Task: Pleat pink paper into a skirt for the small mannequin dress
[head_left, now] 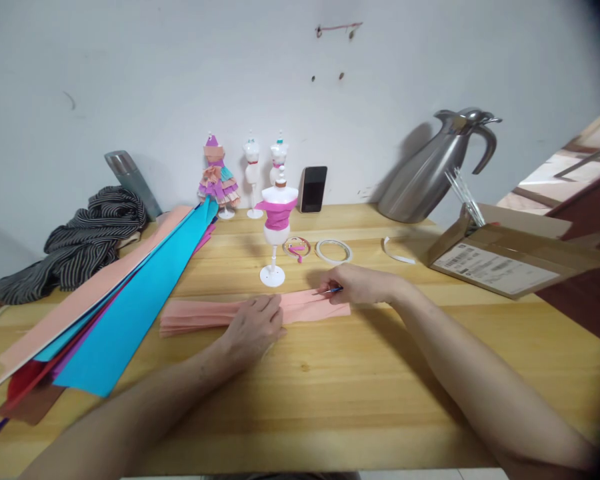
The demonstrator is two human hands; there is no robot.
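Observation:
A folded length of salmon-pink crepe paper [195,315] lies across the table in front of me. My left hand [255,327] rests on its middle, palm down with the fingers lying on the paper and pressing it to the table. At the paper's right end, my right hand [357,283] is closed around small scissors [336,290]. Their handle looks blue, and the thin tip points left over the paper; the fingers hide most of them. Just beyond the paper stands a white mini dress form [277,237] with a magenta paper wrap [279,215] round its bust.
Coloured crepe sheets [150,293] and a striped cloth [80,247] lie left. Behind stand a ruffled-dress form [219,175], two white forms, and a phone [313,189]. Tape rolls [334,251] lie mid-table. A steel jug [427,170] and cardboard box [500,257] stand right.

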